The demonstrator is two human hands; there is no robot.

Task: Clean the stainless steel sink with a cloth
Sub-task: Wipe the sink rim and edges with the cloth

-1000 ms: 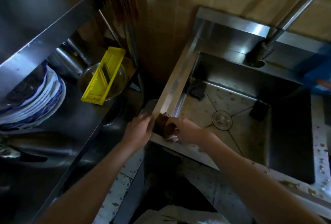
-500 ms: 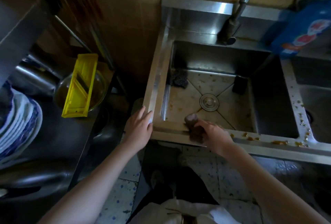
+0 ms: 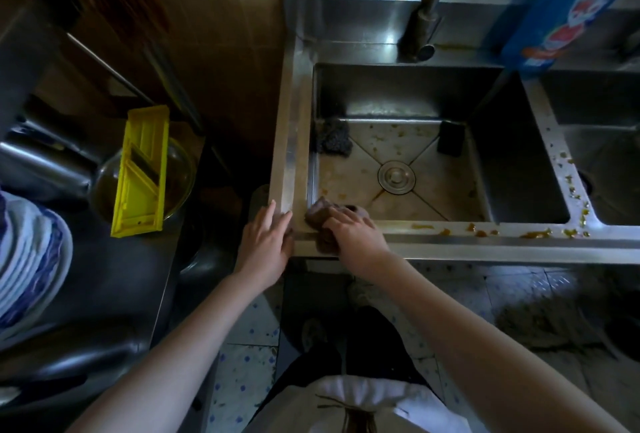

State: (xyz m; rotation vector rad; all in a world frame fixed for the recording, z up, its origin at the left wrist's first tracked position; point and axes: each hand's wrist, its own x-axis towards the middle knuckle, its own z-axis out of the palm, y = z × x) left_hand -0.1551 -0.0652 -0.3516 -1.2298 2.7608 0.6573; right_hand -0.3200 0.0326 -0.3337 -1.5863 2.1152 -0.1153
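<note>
Leftward along the front rim, the right hand [image 3: 353,237] has slid the cloth [image 3: 318,213] to the near-left corner of the sink [image 3: 450,245], where it lies bunched, partly over the basin edge. That grip curls over the wad, pressing it down; the left hand [image 3: 265,242] rests spread flat on the corner. Soft, limp and probably damp, the cloth should handle best gathered under the palm.

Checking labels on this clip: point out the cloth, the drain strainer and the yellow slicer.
cloth [image 3: 316,211]: head view, exposed brown fold at its left end.
drain strainer [image 3: 396,177]: head view, its centre knob.
yellow slicer [image 3: 138,198]: head view, its lower flat panel.
</note>
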